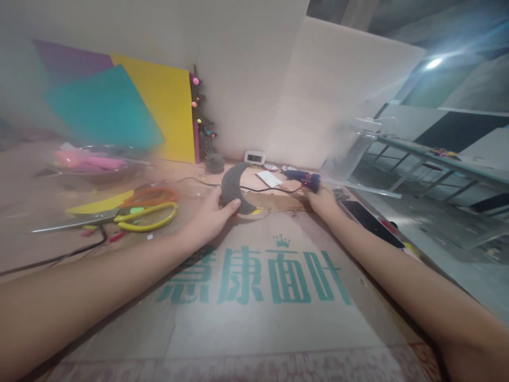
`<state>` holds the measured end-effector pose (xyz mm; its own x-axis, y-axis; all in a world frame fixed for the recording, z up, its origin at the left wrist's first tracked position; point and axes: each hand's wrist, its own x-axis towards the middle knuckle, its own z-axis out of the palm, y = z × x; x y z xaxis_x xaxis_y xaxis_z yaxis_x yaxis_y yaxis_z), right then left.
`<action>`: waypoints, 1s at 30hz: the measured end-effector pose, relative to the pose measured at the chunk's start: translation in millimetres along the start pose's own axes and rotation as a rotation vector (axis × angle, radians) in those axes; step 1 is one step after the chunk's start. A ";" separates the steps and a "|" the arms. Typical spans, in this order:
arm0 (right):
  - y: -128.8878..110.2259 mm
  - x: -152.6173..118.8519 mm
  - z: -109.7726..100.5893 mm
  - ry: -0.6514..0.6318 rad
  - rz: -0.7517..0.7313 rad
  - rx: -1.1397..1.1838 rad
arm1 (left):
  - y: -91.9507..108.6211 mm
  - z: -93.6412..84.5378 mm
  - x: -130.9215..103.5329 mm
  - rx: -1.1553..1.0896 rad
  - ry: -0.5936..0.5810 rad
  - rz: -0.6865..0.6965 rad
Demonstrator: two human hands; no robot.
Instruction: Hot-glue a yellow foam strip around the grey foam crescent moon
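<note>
My left hand point(217, 215) grips a dark grey crescent moon point(233, 188) by its left edge, thumb across the front. The crescent stands upright above the cardboard-covered table, with a bit of yellow at its lower tip. At the back right, my right hand point(320, 199) is closed round a dark blue glue gun point(304, 179). Its nozzle points left and a small red light glows on its body. The gun's handle is mostly hidden by the fingers. A black cord point(258, 190) runs behind the crescent towards the gun.
Yellow-handled scissors point(147, 217) and orange-handled scissors point(149, 195) lie left, among scraps. A clear bowl point(95, 170) holds pink items. Behind stand coloured sheets point(167, 106), a small clock point(254, 157) and a white card point(269, 179). A dark phone-like slab point(369, 223) lies right.
</note>
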<state>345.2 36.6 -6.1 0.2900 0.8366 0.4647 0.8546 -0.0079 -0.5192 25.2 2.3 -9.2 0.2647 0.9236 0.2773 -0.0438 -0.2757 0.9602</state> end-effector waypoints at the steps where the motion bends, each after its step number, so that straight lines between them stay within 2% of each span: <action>1: 0.5 0.6 0.2 -0.006 -0.021 -0.005 | 0.1 0.1 -0.1 0.011 -0.003 0.005; 5: 1.9 2.0 4.3 -0.042 -0.087 0.001 | -0.1 0.9 0.2 0.012 0.013 -0.013; 16: 17.5 10.6 8.1 -0.034 -0.090 0.065 | 3.2 2.2 -1.4 0.042 -0.038 -0.023; 21: 17.8 11.3 9.1 0.095 -0.040 0.140 | 1.7 1.6 -1.2 0.046 -0.048 -0.021; 24: 11.9 6.7 3.6 0.247 -0.014 0.153 | 0.0 0.8 -0.7 0.049 -0.046 -0.008; 27: -3.0 -2.5 -2.6 0.396 -0.075 0.217 | -1.2 0.5 -0.6 0.045 -0.047 -0.008; 28: -10.3 -6.9 -3.9 0.390 -0.110 0.264 | -1.4 0.6 -0.7 0.035 -0.053 -0.014; 30: -27.7 -18.6 -5.4 0.278 -0.155 0.376 | -1.2 1.2 -1.2 0.002 -0.071 -0.032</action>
<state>318.5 18.3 3.5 0.3196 0.6338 0.7044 0.6973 0.3460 -0.6277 26.0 1.3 -10.8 0.3337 0.9108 0.2429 -0.0319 -0.2466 0.9686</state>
